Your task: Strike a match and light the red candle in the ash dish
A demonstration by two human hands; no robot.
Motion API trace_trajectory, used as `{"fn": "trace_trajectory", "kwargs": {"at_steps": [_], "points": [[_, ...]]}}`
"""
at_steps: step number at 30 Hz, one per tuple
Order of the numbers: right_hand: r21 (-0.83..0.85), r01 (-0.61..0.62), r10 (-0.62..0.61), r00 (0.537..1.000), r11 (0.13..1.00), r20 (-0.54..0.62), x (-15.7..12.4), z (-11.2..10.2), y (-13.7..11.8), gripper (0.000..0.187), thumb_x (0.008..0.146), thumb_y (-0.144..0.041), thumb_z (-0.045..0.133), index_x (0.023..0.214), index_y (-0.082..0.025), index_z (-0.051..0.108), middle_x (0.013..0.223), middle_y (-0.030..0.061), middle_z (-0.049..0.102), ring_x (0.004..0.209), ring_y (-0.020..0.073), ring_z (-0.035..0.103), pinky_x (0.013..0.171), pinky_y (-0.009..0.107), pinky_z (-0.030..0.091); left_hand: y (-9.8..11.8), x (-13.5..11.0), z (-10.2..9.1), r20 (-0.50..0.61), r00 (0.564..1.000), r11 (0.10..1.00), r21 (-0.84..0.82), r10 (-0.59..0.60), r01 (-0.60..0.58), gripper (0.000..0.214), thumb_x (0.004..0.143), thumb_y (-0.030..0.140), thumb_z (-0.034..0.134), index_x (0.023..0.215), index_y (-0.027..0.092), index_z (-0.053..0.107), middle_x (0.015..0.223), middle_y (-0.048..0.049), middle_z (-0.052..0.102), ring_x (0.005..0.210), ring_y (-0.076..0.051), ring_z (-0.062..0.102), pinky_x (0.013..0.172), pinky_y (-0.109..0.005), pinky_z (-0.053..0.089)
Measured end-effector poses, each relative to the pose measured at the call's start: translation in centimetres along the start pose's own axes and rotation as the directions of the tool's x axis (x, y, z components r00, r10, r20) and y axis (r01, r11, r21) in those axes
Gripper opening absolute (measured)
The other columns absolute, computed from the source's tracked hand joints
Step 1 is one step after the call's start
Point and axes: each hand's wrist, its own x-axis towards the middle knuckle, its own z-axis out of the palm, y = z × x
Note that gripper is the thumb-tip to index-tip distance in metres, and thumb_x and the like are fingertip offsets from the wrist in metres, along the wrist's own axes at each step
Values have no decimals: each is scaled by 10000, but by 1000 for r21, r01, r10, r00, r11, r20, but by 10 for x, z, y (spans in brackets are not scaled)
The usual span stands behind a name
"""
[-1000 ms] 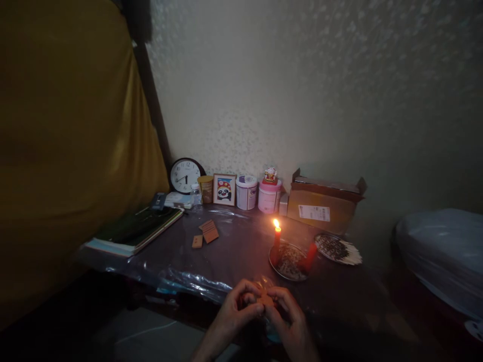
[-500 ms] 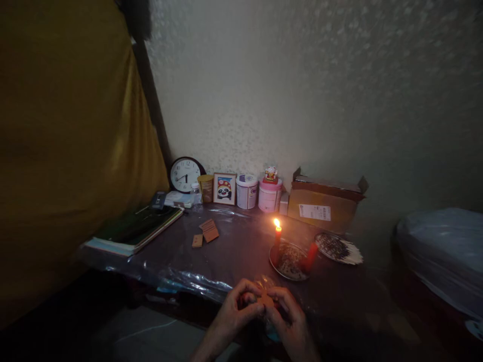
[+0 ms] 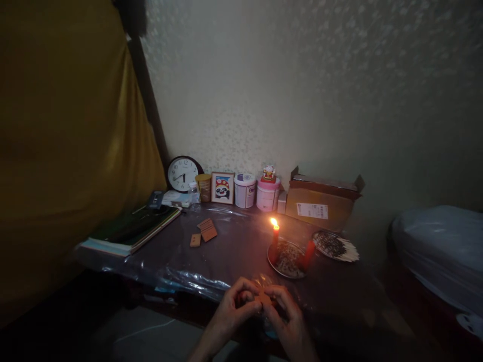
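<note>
At the table's front edge, my left hand [image 3: 232, 312] and my right hand [image 3: 289, 314] are close together. Between their thumbs and fingertips they pinch a small flat brown piece [image 3: 263, 298], which looks like card or thin wood; the fingers hide part of it. Beyond my right hand is a round plate [image 3: 290, 276] with dark bits in it. On this plate stand a lit red candle [image 3: 275, 240] and, at its right side, a tilted red candle [image 3: 308, 252]. Farther left on the table lie several flat brown pieces [image 3: 208, 230] and a smaller brown piece [image 3: 195, 240].
A second plate [image 3: 319, 247] holds many burnt sticks like matches. Along the wall stand a clock [image 3: 184, 173], a panda picture [image 3: 222, 187], tubs [image 3: 245, 192] and a cardboard box [image 3: 320, 206]. Books [image 3: 132, 234] lie at left by a yellow curtain [image 3: 75, 151]. Clear plastic covers the table [image 3: 234, 251].
The whole view has shifted slightly, so the things on the table appear a little farther left. Both hands keep their hold on the brown piece, almost unmoved.
</note>
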Motion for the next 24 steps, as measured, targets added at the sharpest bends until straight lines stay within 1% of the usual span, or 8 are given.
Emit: {"fn": "trace_trajectory", "kwargs": {"at_steps": [3,8,13,16,19,21,24], "points": [[0,17,-17,1000,1000,3,0,0,-2,210,812,-384,542,904,-206,604,886,38,649,782,177,636,660,232,529,-1,1,0,2,1000,1000,-10,-5,5,262,688,333,709,828,165,564,633,48,468,587,-100,430,570,-212,318],[-21,0,0,1000,1000,14,0,0,-3,214,825,-390,523,918,-208,589,905,33,638,802,178,631,710,252,516,0,2,1,0,1000,1000,-12,-15,15,268,689,334,710,831,163,560,614,51,465,577,-98,427,566,-212,316],[-7,-6,6,999,1000,31,-1,0,-2,218,834,-396,510,925,-208,575,910,33,634,803,178,628,708,253,513,4,-1,1,4,1000,1000,17,-17,17,254,704,320,699,841,155,563,624,49,462,583,-94,416,563,-208,312],[-8,-14,14,999,1000,28,-2,1,0,214,835,-396,513,934,-214,569,919,28,628,807,171,622,718,249,510,2,0,0,0,1000,1000,18,-11,11,242,710,303,695,848,154,563,633,45,468,594,-98,428,575,-215,321],[-7,-22,22,1000,1000,15,-1,1,2,230,822,-413,523,915,-209,575,911,35,628,793,175,621,682,245,519,1,0,0,5,1000,1000,11,-9,9,248,709,310,695,847,155,559,621,47,460,594,-104,435,581,-221,327],[0,-27,27,999,1000,28,-1,1,2,246,820,-425,518,915,-206,576,914,41,629,793,179,622,664,243,524,2,0,0,2,1000,1000,19,-11,11,256,708,323,694,848,156,559,619,46,455,596,-108,438,579,-222,327],[-13,-27,28,998,1000,53,0,0,0,263,821,-436,511,920,-202,580,903,47,630,801,185,622,681,251,526,5,-1,1,-1,1000,1000,21,-16,16,274,697,345,699,846,161,562,608,52,438,583,-106,428,569,-219,320]]}}
